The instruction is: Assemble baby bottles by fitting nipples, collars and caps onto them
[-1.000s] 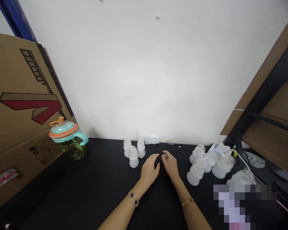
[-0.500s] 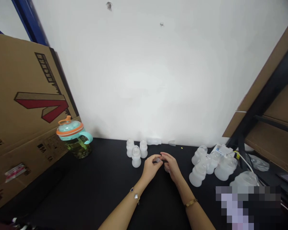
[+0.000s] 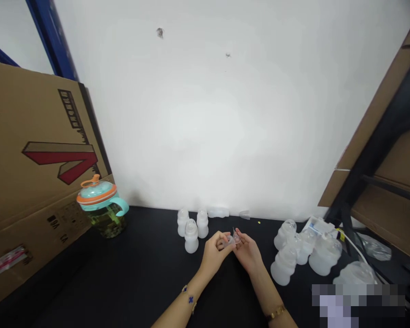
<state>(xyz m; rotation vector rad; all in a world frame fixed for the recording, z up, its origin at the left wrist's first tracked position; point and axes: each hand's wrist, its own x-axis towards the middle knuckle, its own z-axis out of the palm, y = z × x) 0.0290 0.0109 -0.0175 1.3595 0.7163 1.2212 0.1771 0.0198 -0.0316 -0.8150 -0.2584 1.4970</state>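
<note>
My left hand is closed in a pinch on a whitish, see-through ring, which looks like a bottle collar. Right beside it, my right hand is turned partly palm up, its fingers closed around a clear bottle teat with a thin tip pointing upward. Ring and teat are very close together; whether they touch I cannot tell. To the left of my hands stand three small white baby bottles, the front one with a clear cap.
Several more white bottles stand on the black table at right, near a white box and a cable. A teal and orange jug stands by the cardboard box. A clear bottle lies against the wall.
My right hand has turned palm up, and the teat in it now shows. The ring in my left hand is more visible. The camera view has tilted slightly upward.
</note>
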